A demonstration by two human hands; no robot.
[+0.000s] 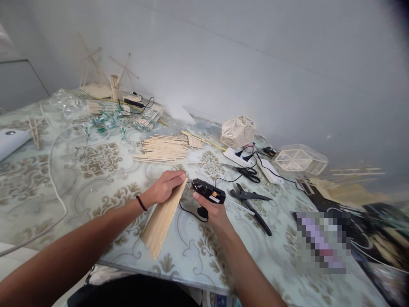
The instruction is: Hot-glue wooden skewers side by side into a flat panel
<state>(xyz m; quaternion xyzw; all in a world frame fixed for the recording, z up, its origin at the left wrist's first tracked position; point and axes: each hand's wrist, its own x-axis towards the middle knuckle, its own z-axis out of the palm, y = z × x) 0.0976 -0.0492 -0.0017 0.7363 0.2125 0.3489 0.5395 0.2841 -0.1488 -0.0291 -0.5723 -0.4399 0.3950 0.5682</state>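
My left hand [166,187] is closed around the upper part of a flat wooden panel [162,224], which looks built up of thin strips and stands tilted on its edge. In my right hand [214,211] I grip a black hot glue gun [207,190], a pale glue stick [243,206] poking out of its rear. The gun's nozzle is at the panel's top end, near my left fingertips; whether it touches cannot be made out. Beyond my hands lies a pile of thin wooden sticks [164,147].
To the right lie black-handled scissors [249,173], black cutters [252,207] and a white power strip [236,157] with cords. Two wooden-frame polyhedra [238,131] sit near the wall. Packaged sticks [148,118] and a windmill-like stick model [116,85] stand back left. A white cable [51,170] crosses the left side.
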